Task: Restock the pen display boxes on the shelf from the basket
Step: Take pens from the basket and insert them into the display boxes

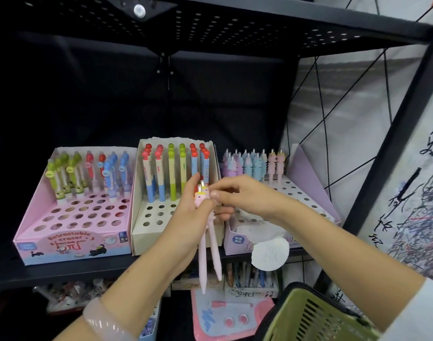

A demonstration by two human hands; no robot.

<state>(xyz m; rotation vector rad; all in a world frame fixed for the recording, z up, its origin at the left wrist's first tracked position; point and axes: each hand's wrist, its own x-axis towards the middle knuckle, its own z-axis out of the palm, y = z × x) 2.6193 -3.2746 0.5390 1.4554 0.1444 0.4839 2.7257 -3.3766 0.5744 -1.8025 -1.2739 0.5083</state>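
Observation:
Two pink pens with figure tops hang tips down in front of the shelf. My left hand grips them near their tops. My right hand pinches the top of one of these pens with fingertips. Behind my hands, three display boxes stand on the black shelf: a pink eraser-pen box at left, a cream box in the middle and a lilac box at right, each with pens in its back rows and open holes in front. The green basket hangs at lower right.
A white round tag dangles from the lilac box's front. More stationery boxes and a pink pouch sit on the shelf below. A black shelf post and a scribbled test sheet stand at right. A perforated shelf lies overhead.

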